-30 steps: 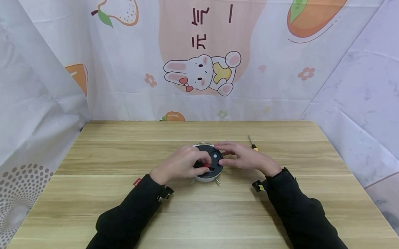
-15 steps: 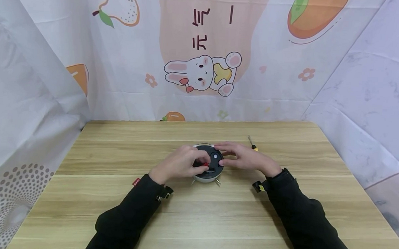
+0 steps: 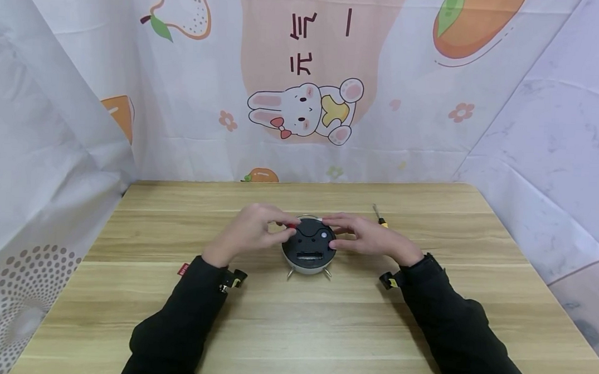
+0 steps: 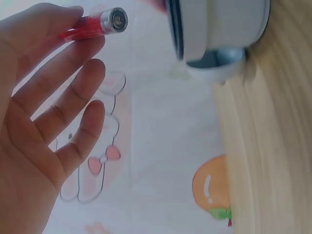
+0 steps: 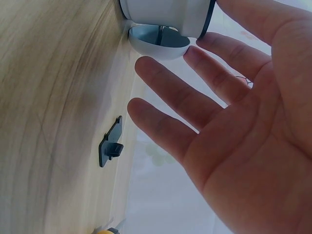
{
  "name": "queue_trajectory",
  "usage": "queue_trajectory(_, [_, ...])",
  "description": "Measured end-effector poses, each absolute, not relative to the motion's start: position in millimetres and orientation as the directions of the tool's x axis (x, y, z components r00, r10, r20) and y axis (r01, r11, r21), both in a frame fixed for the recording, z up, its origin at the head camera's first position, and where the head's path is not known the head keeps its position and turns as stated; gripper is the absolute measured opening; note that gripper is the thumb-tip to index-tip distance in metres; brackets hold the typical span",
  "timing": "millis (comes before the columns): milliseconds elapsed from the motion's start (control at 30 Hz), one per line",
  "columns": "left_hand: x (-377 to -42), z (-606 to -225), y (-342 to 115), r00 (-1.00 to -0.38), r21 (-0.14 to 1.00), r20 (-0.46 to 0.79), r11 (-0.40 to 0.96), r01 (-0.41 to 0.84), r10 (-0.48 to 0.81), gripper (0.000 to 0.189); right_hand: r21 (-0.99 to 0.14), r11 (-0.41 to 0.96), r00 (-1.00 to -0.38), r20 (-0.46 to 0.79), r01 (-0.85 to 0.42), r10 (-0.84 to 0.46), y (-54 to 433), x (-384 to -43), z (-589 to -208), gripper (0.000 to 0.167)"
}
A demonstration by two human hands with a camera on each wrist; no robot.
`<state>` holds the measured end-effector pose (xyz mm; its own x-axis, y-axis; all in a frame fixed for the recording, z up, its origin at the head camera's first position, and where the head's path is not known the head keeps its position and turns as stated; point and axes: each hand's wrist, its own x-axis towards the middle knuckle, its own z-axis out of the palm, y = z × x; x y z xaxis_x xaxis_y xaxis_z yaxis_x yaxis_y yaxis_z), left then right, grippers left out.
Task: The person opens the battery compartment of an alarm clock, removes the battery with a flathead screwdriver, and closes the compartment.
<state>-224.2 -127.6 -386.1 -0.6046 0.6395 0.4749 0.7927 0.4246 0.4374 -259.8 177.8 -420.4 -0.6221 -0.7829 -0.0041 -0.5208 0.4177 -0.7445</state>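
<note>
A round alarm clock [image 3: 309, 244] lies face down on the table, its black back up and the battery slot uncovered. Bell cups show at its far side, one white cup [image 5: 158, 46] in the right wrist view. Just off the clock's left edge, my left hand [image 3: 252, 229] pinches a red battery [image 4: 95, 24] with a silver end between thumb and forefinger; the other fingers are spread. My right hand [image 3: 365, 234] rests its thumb and fingertips against the clock's right rim, fingers fairly straight. Whether the slot holds anything is too small to tell.
Beyond the right hand lies a small screwdriver [image 3: 380, 215] with a black and yellow handle. A black battery cover [image 5: 111, 144] sits on the table near the right hand. A printed cloth [image 3: 190, 154] hangs at the table's far edge.
My left hand has drawn the red battery up and left, away from the slot to beyond the clock's left edge. The right hand and the clock have stayed put.
</note>
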Motion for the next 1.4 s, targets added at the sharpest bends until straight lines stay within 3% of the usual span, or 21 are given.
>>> queue_trajectory(300, [-231.3,-383.4,-151.3,-0.650,0.422,0.507,0.495,0.760,0.566,0.016,-0.742,0.419,-0.624,-0.001,-0.523,-0.781,178.0,-260.1,-421.0,0.059])
queue_trajectory(833, [-247.7,-409.9,-183.7,-0.839,0.489,0.207,0.690,0.534,0.503,0.016,-0.742,0.407,-0.619,0.014,-0.533,-0.785,179.1,-261.0,-422.5,0.058])
queue_trajectory(1400, [-253.5,-432.0,-189.6,-0.856,0.411,0.137,0.758,0.507,0.499,0.014,-0.759,0.398,-0.621,0.012,-0.516,-0.784,179.2,-260.9,-422.7,0.059])
